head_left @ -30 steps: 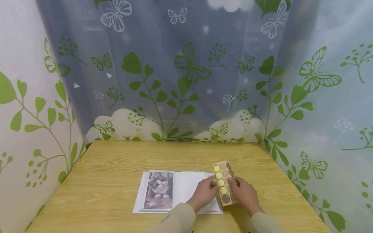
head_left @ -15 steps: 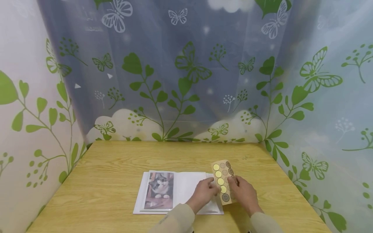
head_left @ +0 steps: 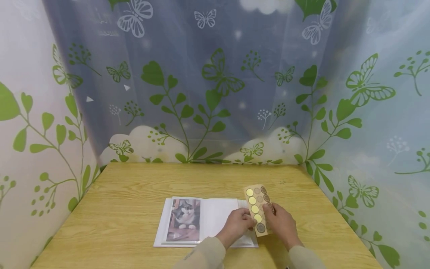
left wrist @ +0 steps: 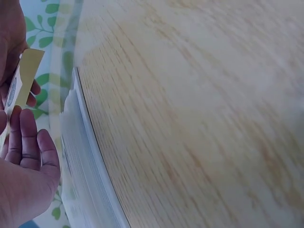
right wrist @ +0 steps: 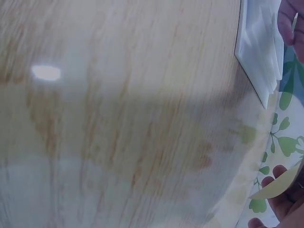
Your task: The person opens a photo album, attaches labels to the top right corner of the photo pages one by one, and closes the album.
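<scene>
A tan sheet of round stickers [head_left: 255, 201], with yellow, brown and pale circles, is held tilted above the table. My right hand [head_left: 282, 224] grips its right side, thumb on the front; fingers lie behind it in the right wrist view. My left hand [head_left: 236, 226] pinches the lower left edge of the sheet near the bottom yellow sticker; whether a sticker is lifted there is too small to tell. Beneath and left of my left hand lies an open white photo album [head_left: 215, 211]. Its left page bears a photo of a grey-and-white cat [head_left: 184, 220].
A yellow wood-grain table [head_left: 134, 186] carries the album near its front. Printed curtains [head_left: 215, 112] with green leaves and butterflies stand behind the table and along both sides. In the left wrist view the album's edge [left wrist: 97, 152] shows its stacked pages.
My left fingers have slid slightly down the left edge of the sheet and curl closer in. The sheet and my right hand hardly shift; the album stays put.
</scene>
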Motion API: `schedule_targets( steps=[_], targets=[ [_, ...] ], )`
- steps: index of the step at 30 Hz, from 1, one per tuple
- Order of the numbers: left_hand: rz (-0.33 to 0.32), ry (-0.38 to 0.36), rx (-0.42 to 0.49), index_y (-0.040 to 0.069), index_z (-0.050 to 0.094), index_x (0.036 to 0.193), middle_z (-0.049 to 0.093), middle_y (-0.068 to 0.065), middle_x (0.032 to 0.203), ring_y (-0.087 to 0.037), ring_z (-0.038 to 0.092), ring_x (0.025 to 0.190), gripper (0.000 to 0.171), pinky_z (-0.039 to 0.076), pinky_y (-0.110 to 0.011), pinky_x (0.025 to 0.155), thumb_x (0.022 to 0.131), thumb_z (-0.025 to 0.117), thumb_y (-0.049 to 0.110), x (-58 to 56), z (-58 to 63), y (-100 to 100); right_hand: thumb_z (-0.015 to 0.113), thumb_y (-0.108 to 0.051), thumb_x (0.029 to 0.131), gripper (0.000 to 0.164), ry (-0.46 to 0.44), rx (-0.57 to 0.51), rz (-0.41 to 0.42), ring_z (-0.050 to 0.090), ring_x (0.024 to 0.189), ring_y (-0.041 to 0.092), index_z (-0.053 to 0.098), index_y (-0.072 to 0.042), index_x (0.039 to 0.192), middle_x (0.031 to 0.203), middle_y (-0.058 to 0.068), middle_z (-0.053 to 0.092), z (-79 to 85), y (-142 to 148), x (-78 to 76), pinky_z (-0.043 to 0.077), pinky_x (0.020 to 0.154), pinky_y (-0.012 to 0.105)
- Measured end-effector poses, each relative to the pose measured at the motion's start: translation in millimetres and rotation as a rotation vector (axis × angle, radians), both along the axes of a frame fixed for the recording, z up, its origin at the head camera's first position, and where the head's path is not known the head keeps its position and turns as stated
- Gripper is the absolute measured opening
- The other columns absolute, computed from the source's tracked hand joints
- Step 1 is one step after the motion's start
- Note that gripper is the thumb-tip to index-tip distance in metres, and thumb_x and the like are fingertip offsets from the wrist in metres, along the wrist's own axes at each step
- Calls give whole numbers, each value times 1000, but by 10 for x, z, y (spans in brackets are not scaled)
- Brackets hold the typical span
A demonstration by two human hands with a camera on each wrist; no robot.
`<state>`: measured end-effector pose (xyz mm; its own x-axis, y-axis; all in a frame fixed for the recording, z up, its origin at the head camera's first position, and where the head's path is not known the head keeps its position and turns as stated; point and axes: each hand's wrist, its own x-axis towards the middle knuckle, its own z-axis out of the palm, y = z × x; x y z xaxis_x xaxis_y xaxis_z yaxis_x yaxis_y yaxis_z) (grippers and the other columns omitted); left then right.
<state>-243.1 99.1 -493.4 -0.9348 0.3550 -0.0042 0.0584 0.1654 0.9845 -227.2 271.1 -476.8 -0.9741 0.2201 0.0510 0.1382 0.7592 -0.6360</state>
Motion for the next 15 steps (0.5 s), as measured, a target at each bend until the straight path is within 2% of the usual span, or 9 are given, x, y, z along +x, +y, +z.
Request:
schedule_targets(
  steps=[6, 15],
  targets=[
    [-9, -10, 21, 3, 68, 95, 71, -1, 75, -16, 66, 67, 7, 49, -23, 59, 88, 69, 4, 14, -23, 21, 38, -52, 104, 73, 9, 5, 16, 48, 126, 50, 46, 10, 141, 136, 30, 53, -2, 3, 2, 41, 101, 62],
    [12, -3, 44, -2, 68, 90, 69, -2, 71, -12, 64, 62, 7, 48, -21, 55, 87, 70, 4, 30, -45, 28, 37, -51, 104, 75, 6, 5, 15, 46, 127, 51, 42, 13, 141, 137, 33, 51, -29, 13, 9, 38, 103, 62]
  ],
)
